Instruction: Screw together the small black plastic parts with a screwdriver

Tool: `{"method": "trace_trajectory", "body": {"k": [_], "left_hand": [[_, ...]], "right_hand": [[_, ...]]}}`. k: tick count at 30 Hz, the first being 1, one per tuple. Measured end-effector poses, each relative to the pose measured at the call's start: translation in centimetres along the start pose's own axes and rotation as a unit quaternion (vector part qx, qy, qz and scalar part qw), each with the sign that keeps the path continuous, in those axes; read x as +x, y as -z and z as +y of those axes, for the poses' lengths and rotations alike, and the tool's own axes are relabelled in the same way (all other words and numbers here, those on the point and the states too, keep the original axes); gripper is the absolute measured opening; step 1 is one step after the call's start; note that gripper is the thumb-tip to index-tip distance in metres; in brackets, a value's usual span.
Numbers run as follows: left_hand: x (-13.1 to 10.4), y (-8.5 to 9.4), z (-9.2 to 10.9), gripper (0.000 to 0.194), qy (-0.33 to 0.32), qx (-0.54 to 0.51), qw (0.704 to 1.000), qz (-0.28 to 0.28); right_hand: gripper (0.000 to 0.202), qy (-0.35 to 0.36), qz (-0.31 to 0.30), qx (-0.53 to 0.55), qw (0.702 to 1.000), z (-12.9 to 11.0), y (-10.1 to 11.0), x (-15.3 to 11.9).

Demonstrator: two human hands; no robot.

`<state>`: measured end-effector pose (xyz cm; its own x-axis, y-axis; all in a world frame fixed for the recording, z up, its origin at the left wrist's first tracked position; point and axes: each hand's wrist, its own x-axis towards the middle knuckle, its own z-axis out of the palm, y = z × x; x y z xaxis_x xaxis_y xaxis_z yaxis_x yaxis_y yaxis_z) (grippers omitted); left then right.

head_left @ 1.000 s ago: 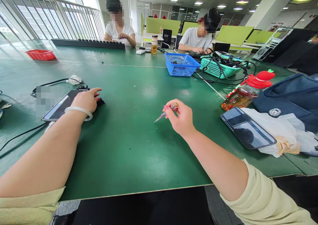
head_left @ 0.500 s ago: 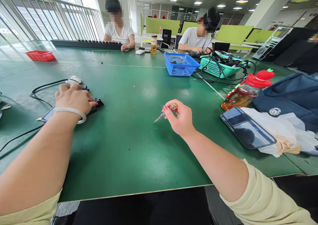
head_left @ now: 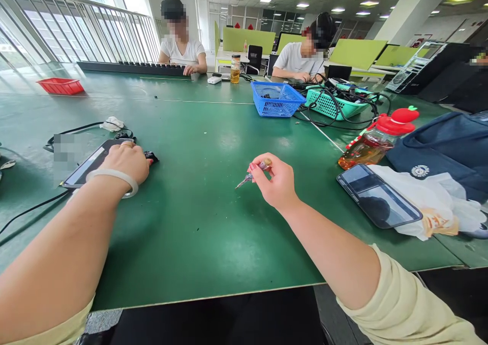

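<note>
My left hand lies over the right end of a phone on the green table. Its fingers are bent down over that end and the tips are hidden. A small black object shows by the thumb; whether the hand grips it or the phone I cannot make out. Between thumb and fingers, my right hand pinches a slim pointed tool with a silvery, patterned body and a brown rounded end. The tool slants, tip down to the left, close to the tabletop.
Black cables run around the phone. To the right are another phone on a plastic bag, a red-lidded bottle and a blue bag. Farther off stand a blue basket, a green basket and a red tray. Two people sit opposite.
My left hand has slid right across the phone and its fingers have bent, uncovering more of the screen. My right hand holds the tool in the same place.
</note>
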<state>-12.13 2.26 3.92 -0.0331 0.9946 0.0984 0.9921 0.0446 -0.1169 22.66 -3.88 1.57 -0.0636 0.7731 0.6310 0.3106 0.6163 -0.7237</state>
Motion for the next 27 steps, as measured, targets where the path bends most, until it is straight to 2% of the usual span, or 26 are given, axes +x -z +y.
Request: {"method": "trace_trajectory", "body": {"k": [3,7,14,21,27], "left_hand": [[0.2,0.2,1.1,0.044,0.038,0.030,0.999,0.024],[1.1,0.0,2.0,0.039,0.018,0.013,1.000,0.022],[2.0,-1.0,1.4,0.035,-0.006,-0.002,1.000,-0.019],[2.0,-1.5,1.0,0.037,0.020,-0.020,1.000,-0.013],[2.0,-1.9,0.7,0.043,0.013,-0.051,0.999,-0.012]], "right_hand": [[0.017,0.003,-0.002,-0.001,1.000,0.0,0.0,0.0],[0.016,0.000,-0.001,-0.003,1.000,0.0,0.0,0.0],[0.016,0.001,-0.001,-0.002,1.000,0.0,-0.1,0.0],[0.016,0.001,0.001,-0.002,1.000,0.0,0.0,-0.1],[0.015,0.000,-0.001,-0.008,1.000,0.0,0.0,0.0]]}}
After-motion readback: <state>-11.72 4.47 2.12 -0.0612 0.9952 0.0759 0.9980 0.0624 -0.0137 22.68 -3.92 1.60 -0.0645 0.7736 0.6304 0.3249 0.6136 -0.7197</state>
